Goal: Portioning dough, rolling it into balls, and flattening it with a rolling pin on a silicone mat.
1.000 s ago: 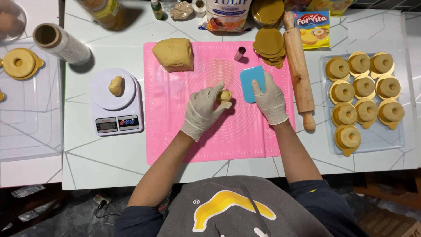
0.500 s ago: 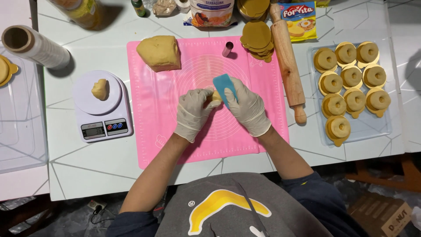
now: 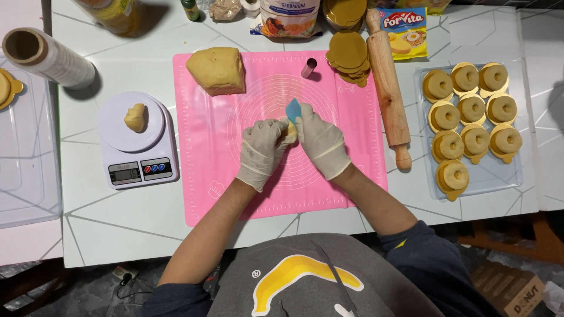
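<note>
the gloved left hand (image 3: pixel 262 151) cups a small dough piece (image 3: pixel 291 130) while the right hand (image 3: pixel 320 144) grips a blue scraper (image 3: pixel 293 110) against it, so a hard push could tear or drop the dough onto the pink mat (image 3: pixel 223 170).

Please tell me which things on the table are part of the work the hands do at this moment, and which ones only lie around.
In use:
left gloved hand
right gloved hand
small tan dough piece pressed between both hands
blue plastic scraper in the right hand
pink silicone mat beneath

Lying about:
large tan dough block
white kitchen scale
wooden rolling pin
clear tray of ring-shaped dough pieces
roll of cling film
</note>
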